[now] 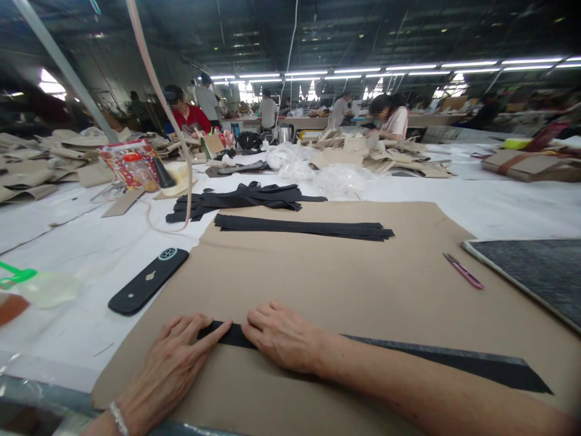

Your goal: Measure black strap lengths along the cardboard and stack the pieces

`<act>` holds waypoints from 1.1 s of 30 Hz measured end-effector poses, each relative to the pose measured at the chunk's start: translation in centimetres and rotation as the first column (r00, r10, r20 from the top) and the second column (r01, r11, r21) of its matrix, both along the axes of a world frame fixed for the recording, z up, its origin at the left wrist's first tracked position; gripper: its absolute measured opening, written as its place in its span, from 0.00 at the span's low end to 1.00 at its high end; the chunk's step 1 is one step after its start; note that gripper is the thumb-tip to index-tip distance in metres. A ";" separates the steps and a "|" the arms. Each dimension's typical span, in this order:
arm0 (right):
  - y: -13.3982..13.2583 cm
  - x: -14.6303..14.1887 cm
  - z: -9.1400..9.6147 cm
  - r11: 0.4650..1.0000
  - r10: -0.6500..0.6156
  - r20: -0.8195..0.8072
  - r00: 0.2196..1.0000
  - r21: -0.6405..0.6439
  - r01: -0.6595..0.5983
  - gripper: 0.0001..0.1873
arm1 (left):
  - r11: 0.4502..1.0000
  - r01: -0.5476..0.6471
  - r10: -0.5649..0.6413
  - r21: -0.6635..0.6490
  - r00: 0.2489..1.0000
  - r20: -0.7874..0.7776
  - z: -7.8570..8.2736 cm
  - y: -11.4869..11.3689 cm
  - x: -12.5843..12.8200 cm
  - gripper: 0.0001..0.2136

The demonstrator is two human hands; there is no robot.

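A long black fabric strip (476, 361) lies along the near edge of a tan cardboard sheet (318, 272). My left hand (175, 357) rests flat on the sheet, its index finger stretched onto the strip's left end. Just to its right, my right hand (281, 336) presses down on the same strip with the fingers curled under, and my forearm crosses over the strip. A neat stack of black strips (304, 228) lies at the far side of the sheet. Beyond it sits a looser pile of black strips (240, 200).
A black oblong tool (147, 282) lies left of the sheet, pink thread snips (463, 270) right of it, and a dark grey board (535, 272) further right. A beige strap (158, 97) hangs down from above. Clear plastic bags, cardboard pieces and several seated workers fill the back.
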State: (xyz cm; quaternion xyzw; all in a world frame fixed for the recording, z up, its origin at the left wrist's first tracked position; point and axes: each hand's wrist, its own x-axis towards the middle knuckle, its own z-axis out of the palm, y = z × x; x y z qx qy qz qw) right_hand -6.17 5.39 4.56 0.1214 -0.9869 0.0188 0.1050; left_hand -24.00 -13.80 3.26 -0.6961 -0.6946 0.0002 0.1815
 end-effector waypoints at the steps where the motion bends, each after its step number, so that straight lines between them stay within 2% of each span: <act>1: 0.1 0.2 0.1 1.000 -0.004 0.006 1.000 0.000 0.004 0.06 | 1.000 0.001 -0.001 -0.004 1.000 -0.006 0.0 0.1 0.0 0.26; 12: 1.0 3.2 1.5 0.999 -0.043 0.083 0.996 -0.014 0.044 0.06 | 1.000 0.012 -0.011 0.012 0.999 -0.047 0.0 0.2 0.2 0.26; 21: 2.0 6.1 1.6 0.996 -0.081 0.082 0.993 -0.022 0.083 0.07 | 0.998 -0.009 0.013 0.064 0.998 -0.064 0.1 -0.1 0.1 0.27; 24: 1.9 6.2 1.4 0.997 -0.070 0.071 0.995 -0.010 0.071 0.07 | 0.980 -0.092 0.084 0.175 0.995 0.053 0.5 0.9 2.1 0.26; 26: 1.8 6.0 1.2 0.998 -0.068 0.059 0.996 -0.003 0.068 0.07 | 0.972 -0.094 0.059 0.217 0.985 0.163 0.3 2.1 4.5 0.26; 29: 1.4 5.4 0.8 0.996 -0.083 0.025 0.996 -0.011 0.083 0.07 | 0.971 0.003 -0.063 0.239 0.967 0.245 -0.9 3.9 8.0 0.25; 31: 1.3 5.1 0.7 0.996 -0.084 0.006 0.996 -0.027 0.084 0.07 | 0.970 -0.002 -0.062 0.242 0.965 0.254 -2.0 4.4 9.3 0.25; 33: 1.3 5.0 0.7 0.997 -0.069 0.000 0.998 -0.035 0.069 0.07 | 0.976 -0.032 -0.025 0.217 0.967 0.254 -2.9 4.3 9.5 0.25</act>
